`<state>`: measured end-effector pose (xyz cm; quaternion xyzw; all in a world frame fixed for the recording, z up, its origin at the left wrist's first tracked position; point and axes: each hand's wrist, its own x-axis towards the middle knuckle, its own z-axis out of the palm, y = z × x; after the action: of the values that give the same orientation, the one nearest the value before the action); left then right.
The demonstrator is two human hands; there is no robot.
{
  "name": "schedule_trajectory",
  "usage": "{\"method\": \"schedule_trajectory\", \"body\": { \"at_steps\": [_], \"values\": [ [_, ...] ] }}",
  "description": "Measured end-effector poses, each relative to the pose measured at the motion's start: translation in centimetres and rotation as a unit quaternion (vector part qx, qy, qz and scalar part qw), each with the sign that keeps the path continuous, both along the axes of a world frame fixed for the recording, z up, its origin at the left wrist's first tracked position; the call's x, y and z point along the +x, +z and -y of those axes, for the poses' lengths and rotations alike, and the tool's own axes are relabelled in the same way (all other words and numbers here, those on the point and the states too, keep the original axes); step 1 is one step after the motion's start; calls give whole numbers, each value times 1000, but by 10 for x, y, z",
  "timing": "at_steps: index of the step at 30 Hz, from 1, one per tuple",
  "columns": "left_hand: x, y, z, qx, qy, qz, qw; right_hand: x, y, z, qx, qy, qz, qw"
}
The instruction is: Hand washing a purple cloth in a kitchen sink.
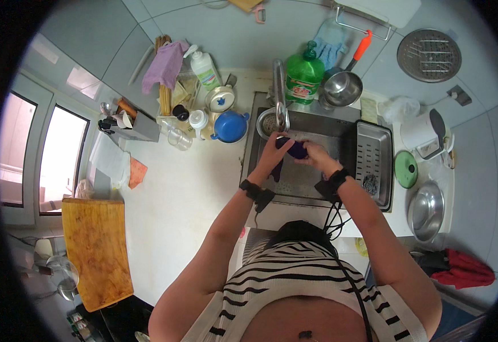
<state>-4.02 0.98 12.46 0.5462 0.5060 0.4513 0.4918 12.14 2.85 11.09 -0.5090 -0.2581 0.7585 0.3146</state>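
Note:
Both hands hold a dark purple cloth point(295, 149) over the stainless steel sink point(326, 137). My left hand point(272, 153) grips its left end, just below the spout of the chrome faucet point(279, 81). A loose part of the cloth hangs down beside that hand into the basin. On the right side, my right hand point(318, 157) has its fingers closed around the bunched end. Whether water is running cannot be made out. Behind the left hand, a round drain strainer point(268, 122) shows at the sink's back left corner.
A perforated steel tray point(369, 149) with a steel wool scrubber point(369, 184) covers the sink's right side. Behind the basin stand a green detergent bottle point(303, 77) and a steel ladle-like pan point(343, 89). A blue bowl point(230, 127) and wooden cutting board point(97, 252) are leftward.

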Motion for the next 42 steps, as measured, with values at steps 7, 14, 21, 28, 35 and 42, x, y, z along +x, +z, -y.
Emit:
{"method": "schedule_trajectory", "body": {
  "at_steps": [7,14,21,28,35,42],
  "values": [
    [10,10,6,48,92,-260,960,-37,-22,11,13,-21,11,1000],
    [4,6,9,189,16,-430,883,-52,-43,4,-148,-31,-79,985],
    [7,-2,3,287,-27,-415,863,-60,-12,12,-85,-99,-35,991],
    [5,-6,-12,284,-46,-452,844,-63,4,8,-52,-166,-97,980],
    [1,-8,-18,243,-79,-455,853,-62,-15,-11,-118,-189,-86,971],
    [2,-17,-19,203,7,-337,920,-69,-2,-13,-36,-191,24,981]
  ]
}}
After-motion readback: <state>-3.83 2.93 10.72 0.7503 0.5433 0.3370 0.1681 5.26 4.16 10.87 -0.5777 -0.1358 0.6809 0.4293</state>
